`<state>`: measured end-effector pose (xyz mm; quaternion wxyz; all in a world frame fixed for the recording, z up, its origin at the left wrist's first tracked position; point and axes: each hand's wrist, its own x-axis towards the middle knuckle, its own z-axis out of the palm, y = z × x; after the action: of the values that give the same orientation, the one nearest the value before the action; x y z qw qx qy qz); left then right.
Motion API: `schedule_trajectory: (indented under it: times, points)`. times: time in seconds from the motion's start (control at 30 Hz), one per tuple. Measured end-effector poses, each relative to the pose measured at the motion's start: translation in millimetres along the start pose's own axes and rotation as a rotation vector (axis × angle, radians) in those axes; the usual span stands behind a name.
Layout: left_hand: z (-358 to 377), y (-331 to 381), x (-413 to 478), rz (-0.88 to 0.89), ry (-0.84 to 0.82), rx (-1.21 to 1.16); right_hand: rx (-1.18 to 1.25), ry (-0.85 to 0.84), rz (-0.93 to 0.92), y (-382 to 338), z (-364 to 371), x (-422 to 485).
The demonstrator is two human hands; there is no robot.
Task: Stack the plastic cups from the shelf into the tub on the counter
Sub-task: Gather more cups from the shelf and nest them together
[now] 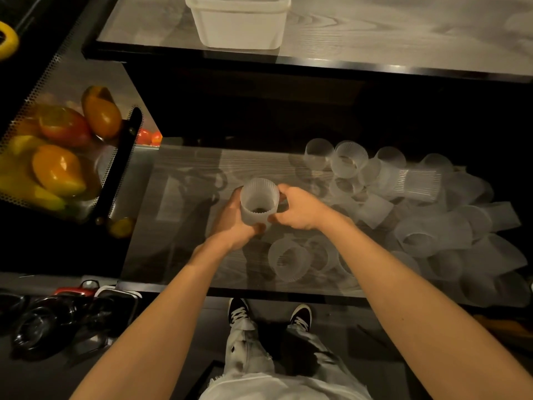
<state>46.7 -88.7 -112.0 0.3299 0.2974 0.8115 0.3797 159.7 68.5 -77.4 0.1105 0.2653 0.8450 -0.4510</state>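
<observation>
Left hand (pixel 233 219) and right hand (pixel 300 210) are both gripping one ribbed frosted cup (pixel 259 202) above the shelf's (pixel 184 226) middle.

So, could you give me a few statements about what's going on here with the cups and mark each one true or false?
1. The left hand and the right hand both grip the cup. True.
2. The tub stands on the shelf among the cups. False: it stands on the counter above.
3. The pile of cups lies at the right of the shelf. True.
4. The fruit is on the person's right. False: it is on the left.
</observation>
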Motion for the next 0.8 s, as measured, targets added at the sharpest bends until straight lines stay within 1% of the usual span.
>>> schedule_trajectory:
  times: [0.07,0.17,0.37,0.47,0.53,0.6,0.67,0.73,0.8]
  points:
    - [3.7,-2.8,1.3,-0.014,0.028,0.033,-0.044,0.011,0.047,1.1,1.0,-4.1]
    - [5.2,-3.5,3.1,-0.073,0.025,0.074,-0.065,0.009,0.121,4.6,1.0,-9.2]
    - [8.9,-8.4,2.9,-0.208,0.014,0.300,-0.062,-0.014,0.119,10.8,0.5,-19.2]
    - [7.6,1.9,-3.3,-0.275,-0.035,0.361,-0.071,-0.029,0.130,11.8,1.1,-25.5]
    - [6.2,9.5,-10.9,-0.345,-0.128,0.394,-0.113,-0.049,0.138,13.3,0.1,-28.1]
    - [9.9,10.9,-19.5,-0.475,-0.245,0.320,-0.185,-0.094,0.168,15.6,-2.2,-30.2]
    - [15.8,9.2,-29.0,-0.597,-0.320,0.123,-0.226,-0.157,0.217,17.3,-3.6,-34.0]
    - [20.5,3.3,-32.9,-0.644,-0.332,-0.048,-0.208,-0.192,0.247,19.6,-3.5,-38.8]
    - [22.5,2.0,-36.9,-0.657,-0.318,-0.195,-0.152,-0.179,0.265,22.1,-2.3,-43.1]
